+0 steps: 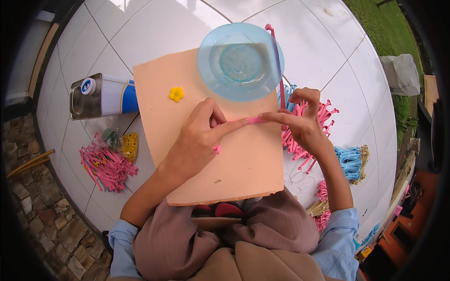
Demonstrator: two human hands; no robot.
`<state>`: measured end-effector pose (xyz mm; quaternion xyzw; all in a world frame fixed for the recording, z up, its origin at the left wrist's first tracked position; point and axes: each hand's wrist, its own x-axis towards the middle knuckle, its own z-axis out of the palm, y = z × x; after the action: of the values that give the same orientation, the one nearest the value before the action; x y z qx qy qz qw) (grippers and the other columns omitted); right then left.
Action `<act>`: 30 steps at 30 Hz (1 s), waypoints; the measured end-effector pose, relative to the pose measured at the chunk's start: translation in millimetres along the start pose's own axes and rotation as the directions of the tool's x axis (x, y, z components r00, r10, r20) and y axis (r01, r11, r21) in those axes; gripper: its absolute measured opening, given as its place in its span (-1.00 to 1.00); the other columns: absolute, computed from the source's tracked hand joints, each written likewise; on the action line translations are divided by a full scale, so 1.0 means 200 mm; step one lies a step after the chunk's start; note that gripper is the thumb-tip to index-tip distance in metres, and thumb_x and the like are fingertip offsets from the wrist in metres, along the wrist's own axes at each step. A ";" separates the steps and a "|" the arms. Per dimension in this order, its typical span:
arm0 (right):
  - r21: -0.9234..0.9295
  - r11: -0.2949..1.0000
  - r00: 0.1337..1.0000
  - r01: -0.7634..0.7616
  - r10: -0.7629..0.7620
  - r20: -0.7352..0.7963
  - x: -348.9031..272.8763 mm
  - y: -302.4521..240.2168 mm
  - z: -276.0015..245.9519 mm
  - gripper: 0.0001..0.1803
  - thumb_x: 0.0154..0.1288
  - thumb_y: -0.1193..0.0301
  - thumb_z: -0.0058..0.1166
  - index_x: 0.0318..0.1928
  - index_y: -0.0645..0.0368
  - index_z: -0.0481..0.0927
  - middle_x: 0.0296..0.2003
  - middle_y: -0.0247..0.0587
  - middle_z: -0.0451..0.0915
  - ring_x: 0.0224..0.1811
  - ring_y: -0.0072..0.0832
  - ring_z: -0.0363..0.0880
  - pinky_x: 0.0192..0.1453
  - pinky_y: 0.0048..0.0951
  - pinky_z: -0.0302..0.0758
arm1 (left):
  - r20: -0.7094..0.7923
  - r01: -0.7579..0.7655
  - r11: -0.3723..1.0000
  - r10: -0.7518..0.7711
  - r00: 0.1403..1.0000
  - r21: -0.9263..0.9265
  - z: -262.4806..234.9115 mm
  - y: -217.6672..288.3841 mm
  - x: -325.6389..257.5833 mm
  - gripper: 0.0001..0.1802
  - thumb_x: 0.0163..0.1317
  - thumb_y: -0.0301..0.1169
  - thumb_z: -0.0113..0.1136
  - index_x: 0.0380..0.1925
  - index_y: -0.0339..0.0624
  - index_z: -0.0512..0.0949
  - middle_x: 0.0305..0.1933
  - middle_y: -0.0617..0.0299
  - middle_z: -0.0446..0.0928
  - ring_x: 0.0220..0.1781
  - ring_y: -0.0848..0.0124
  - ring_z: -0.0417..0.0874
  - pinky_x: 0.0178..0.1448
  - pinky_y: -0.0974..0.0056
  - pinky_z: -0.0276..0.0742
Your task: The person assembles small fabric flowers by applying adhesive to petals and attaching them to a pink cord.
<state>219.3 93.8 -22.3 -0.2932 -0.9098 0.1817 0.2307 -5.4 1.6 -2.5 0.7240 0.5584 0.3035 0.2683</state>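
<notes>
A narrow pink strip [256, 120] is stretched between my two hands over a peach-coloured board [225, 173] that rests across my lap. My left hand [199, 136] pinches one side of it, and a small pink knobbed end pokes out below that hand. On the other side, the fingertips of my right hand [302, 119] grip the strip, with some fingers raised. A yellow plastic flower [176, 94] lies on the board, to the left of a translucent blue plate [208, 70]. A longer dark-pink strip [278, 58] with a knobbed end runs along the plate's right side.
Pink knobbed strips [323, 114] are heaped at the right, near blue bundles [348, 161]. To the left stand a metal can [86, 105] with a white cap, a pile of pink strips [108, 166] and a bag of yellow pieces [130, 145]. White floor tiles [154, 28] surround the board.
</notes>
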 end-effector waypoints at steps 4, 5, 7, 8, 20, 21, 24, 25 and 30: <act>-0.074 0.992 0.995 0.101 -0.101 -0.004 0.00 0.02 0.00 -0.49 -0.10 0.64 0.20 -0.19 -0.33 0.65 -0.16 -0.33 0.20 -0.07 -0.29 0.19 0.01 -0.36 0.32 | 0.008 0.005 1.000 -0.005 1.000 -0.023 0.00 0.00 0.00 -0.39 -0.21 -0.71 0.13 -0.06 0.01 0.60 -0.42 0.23 0.21 -0.39 0.40 0.35 -0.32 0.39 0.42; -0.083 0.988 0.992 0.128 -0.128 -0.003 0.00 0.02 0.00 -0.49 -0.10 0.63 0.21 -0.19 -0.34 0.65 -0.16 -0.33 0.21 -0.07 -0.29 0.19 0.01 -0.35 0.32 | 0.012 0.003 1.000 -0.003 1.000 -0.024 0.00 0.00 0.00 -0.39 -0.22 -0.71 0.13 -0.06 0.01 0.60 -0.42 0.23 0.21 -0.39 0.40 0.35 -0.32 0.39 0.42; -0.096 0.987 0.991 0.132 -0.131 0.019 0.01 0.02 -0.01 -0.49 -0.10 0.63 0.21 -0.18 -0.35 0.65 -0.15 -0.33 0.21 -0.07 -0.28 0.19 0.01 -0.35 0.32 | 0.014 0.002 1.000 -0.002 1.000 -0.019 -0.01 0.00 0.00 -0.40 -0.22 -0.71 0.13 -0.06 0.01 0.60 -0.42 0.23 0.21 -0.39 0.40 0.35 -0.32 0.39 0.42; -0.109 0.985 0.990 0.136 -0.133 0.040 0.01 0.01 -0.01 -0.49 -0.10 0.63 0.21 -0.18 -0.35 0.65 -0.15 -0.33 0.21 -0.07 -0.28 0.19 0.01 -0.35 0.32 | 0.017 -0.001 1.000 0.001 1.000 -0.013 -0.01 0.00 0.00 -0.40 -0.22 -0.71 0.13 -0.06 0.01 0.60 -0.42 0.23 0.21 -0.39 0.40 0.35 -0.31 0.39 0.42; 0.382 0.905 0.959 -0.187 0.253 -0.130 -0.02 0.02 0.07 -0.53 0.09 0.66 0.07 0.01 0.05 0.31 -0.06 -0.22 0.22 -0.06 -0.39 0.29 0.05 -0.34 0.33 | -0.062 -0.052 0.998 0.054 0.997 0.026 0.05 -0.05 -0.03 -0.52 -0.18 -0.60 0.26 -0.13 -0.05 0.63 -0.41 0.27 0.23 -0.43 0.46 0.37 -0.38 0.44 0.34; 0.380 0.893 0.951 -0.240 0.294 -0.091 -0.03 0.02 0.07 -0.48 0.13 0.66 0.04 0.07 0.10 0.18 -0.06 -0.19 0.25 -0.07 -0.41 0.32 0.06 -0.34 0.33 | -0.068 -0.059 0.998 0.061 0.996 0.033 0.04 -0.05 -0.03 -0.52 -0.18 -0.60 0.26 -0.13 -0.05 0.63 -0.41 0.27 0.23 -0.43 0.46 0.37 -0.38 0.44 0.34; 0.865 0.404 0.846 -0.298 0.532 0.043 -0.05 -0.04 0.08 -0.32 0.19 0.66 -0.01 0.16 0.07 -0.13 -0.15 -0.12 0.40 -0.12 -0.44 0.42 0.06 -0.33 0.36 | -0.126 -0.150 0.986 0.158 0.979 0.070 0.05 -0.04 -0.04 -0.56 -0.16 -0.63 0.26 -0.17 -0.10 0.64 -0.39 0.24 0.28 -0.43 0.47 0.43 -0.38 0.46 0.39; 0.896 0.345 0.826 -0.279 0.561 0.042 -0.05 -0.06 0.07 -0.31 0.18 0.68 -0.01 0.15 0.06 -0.14 -0.24 -0.15 0.46 -0.14 -0.44 0.46 0.06 -0.33 0.38 | -0.167 -0.135 0.991 0.133 0.977 0.000 0.05 -0.03 -0.05 -0.60 -0.14 -0.65 0.26 -0.20 -0.12 0.64 -0.36 0.21 0.32 -0.42 0.47 0.46 -0.37 0.45 0.41; 0.878 0.428 0.840 -0.214 0.539 -0.058 -0.28 -0.17 -0.14 -0.27 0.13 0.71 0.03 0.13 0.03 -0.14 -0.24 -0.14 0.47 -0.13 -0.43 0.48 0.06 -0.32 0.41 | -0.228 -0.104 0.963 0.046 0.973 -0.249 0.09 0.07 -0.06 -0.74 -0.05 -0.68 0.25 -0.30 -0.20 0.64 -0.26 0.16 0.44 -0.42 0.45 0.54 -0.32 0.41 0.52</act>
<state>259.1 38.8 0.0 -0.3683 -0.5601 0.5941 0.4446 14.9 -14.2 -5.4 0.6654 0.5122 0.4620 0.2854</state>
